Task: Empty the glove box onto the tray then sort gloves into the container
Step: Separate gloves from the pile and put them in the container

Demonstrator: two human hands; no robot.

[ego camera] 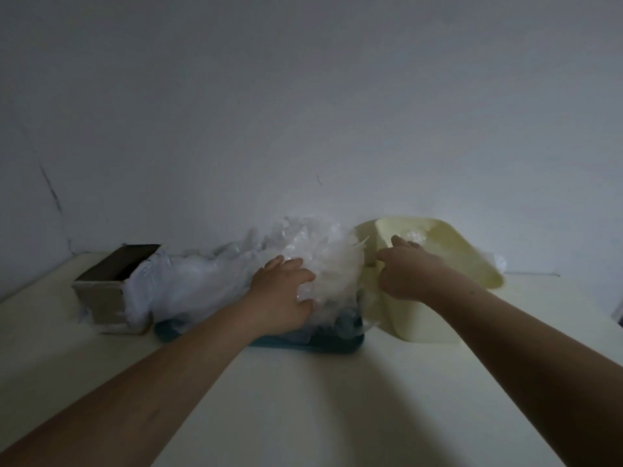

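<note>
Both arms come in from the bottom edge, left forearm (161,375) and right forearm (526,348), stretched over a pale table (303,416). Lighting is pretty dim, so the details are a bit mushy.

Left hand (283,291) is planted on the big heap of clear plastic gloves (209,281). Its fingers are bent into the heap and the thumb is hooked under a clump, so it looks like it's got a bunch grabbed. The heap sits on a dark teal tray (323,345) and covers most of it, so only the near edge shows.

Right hand (404,274) is on the near rim of the pale yellow container (465,261), just right of the tray. Its thumb is outside and its fingers reach over the edge, gripping the wall. The container looks tipped toward the tray, and a few crumpled gloves are already inside it, near the fingertips.

Over on the left, the cardboard box (104,298) lies on its side, touching the tray's left end. Gloves are bunched up against its open end. Everything is pushed up near the plain grey wall (303,112).
</note>
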